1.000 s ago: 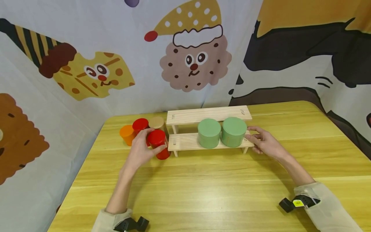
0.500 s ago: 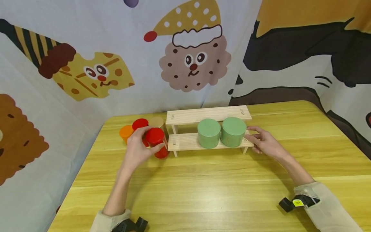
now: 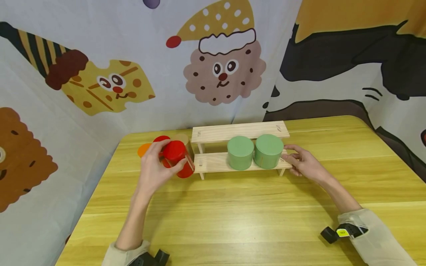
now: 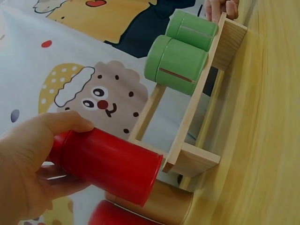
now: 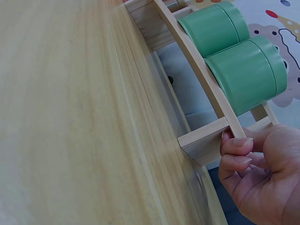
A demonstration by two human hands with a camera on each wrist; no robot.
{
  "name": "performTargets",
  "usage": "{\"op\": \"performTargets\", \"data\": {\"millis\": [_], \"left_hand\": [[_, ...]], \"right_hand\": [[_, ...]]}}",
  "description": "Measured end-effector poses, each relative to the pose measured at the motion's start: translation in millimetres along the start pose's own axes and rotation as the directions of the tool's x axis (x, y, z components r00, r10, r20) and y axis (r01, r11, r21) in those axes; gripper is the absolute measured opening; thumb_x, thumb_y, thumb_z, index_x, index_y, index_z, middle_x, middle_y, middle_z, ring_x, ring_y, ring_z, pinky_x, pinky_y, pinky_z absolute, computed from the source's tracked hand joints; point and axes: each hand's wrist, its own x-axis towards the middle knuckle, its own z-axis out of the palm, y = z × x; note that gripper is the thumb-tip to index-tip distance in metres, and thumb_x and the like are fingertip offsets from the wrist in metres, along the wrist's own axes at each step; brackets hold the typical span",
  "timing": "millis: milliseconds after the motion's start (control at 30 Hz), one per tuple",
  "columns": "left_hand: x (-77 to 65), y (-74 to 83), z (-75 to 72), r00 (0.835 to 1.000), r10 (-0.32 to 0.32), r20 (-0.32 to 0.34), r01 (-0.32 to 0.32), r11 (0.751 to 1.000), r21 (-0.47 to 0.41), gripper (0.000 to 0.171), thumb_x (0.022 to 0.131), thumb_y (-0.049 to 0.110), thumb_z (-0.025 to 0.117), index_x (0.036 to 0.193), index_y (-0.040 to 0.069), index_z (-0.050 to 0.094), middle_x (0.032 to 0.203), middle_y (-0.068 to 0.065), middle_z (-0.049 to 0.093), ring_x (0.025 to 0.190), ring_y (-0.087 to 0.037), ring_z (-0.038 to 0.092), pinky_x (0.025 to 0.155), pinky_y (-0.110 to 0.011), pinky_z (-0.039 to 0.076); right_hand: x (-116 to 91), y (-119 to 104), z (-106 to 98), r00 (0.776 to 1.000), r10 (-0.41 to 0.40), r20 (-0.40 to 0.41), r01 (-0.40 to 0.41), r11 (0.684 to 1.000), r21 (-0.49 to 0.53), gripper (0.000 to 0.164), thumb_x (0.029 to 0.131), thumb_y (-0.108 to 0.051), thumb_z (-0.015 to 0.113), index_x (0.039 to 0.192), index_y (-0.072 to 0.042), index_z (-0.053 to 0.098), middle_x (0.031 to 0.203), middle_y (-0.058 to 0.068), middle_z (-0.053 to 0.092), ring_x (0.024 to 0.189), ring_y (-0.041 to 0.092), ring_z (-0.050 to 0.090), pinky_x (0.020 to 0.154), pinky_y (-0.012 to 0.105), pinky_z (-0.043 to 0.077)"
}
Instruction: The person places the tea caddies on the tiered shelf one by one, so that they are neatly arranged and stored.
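Red can (image 3: 176,151) hangs tilted in our left hand (image 3: 153,166), thumb and fingers curled partway round it, just beside the rack (image 3: 239,132). Our right hand (image 3: 306,165), fingers curled tight, pinches the rack's right end. We see two green cans (image 3: 240,153) on the lower shelf (image 3: 213,162); orange can (image 3: 144,150), tan can (image 3: 182,138), rear red can (image 3: 161,138) left on counter (image 3: 233,207).

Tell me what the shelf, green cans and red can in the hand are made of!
The shelf looks like bare, pale wood: its legs show grain. The green cans seem painted metal, smooth with a soft sheen, though maybe plastic. The red can in the left hand shines similarly; metal or plastic, I can't tell.
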Motion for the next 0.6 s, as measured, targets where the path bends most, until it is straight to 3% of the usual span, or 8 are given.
{"op": "performTargets", "data": {"millis": [267, 600], "left_hand": [[1.6, 12.8, 0.1, 0.999, 0.030, -0.017, -0.030, 0.999, 0.019, 0.064, 0.074, 0.017, 0.089, 0.126, -0.005, 0.061, 0.117, -0.018, 0.063, 0.098, -0.033, 0.062, 0.079, -0.050, 0.058], [5.1, 23.1, 6.7, 0.998, 0.053, -0.022, -0.054, 0.998, -0.025, 0.061, 0.074, 0.017, 0.089, 0.125, -0.003, 0.062, 0.114, -0.016, 0.063, 0.097, -0.030, 0.062, 0.078, -0.045, 0.058]], "right_hand": [[-0.1, 0.0, 0.1, 1.000, 0.006, -0.002, -0.006, 1.000, 0.004, 0.051, 0.107, -0.022, 0.053, 0.146, 0.005, 0.035, 0.073, 0.006, 0.046, 0.052, 0.011, 0.045, 0.048, 0.027, 0.041], [-0.5, 0.1, 0.4, 1.000, 0.002, 0.001, -0.002, 1.000, 0.002, 0.052, 0.107, -0.022, 0.053, 0.147, 0.005, 0.034, 0.074, 0.007, 0.048, 0.052, 0.011, 0.045, 0.048, 0.028, 0.041]]}}
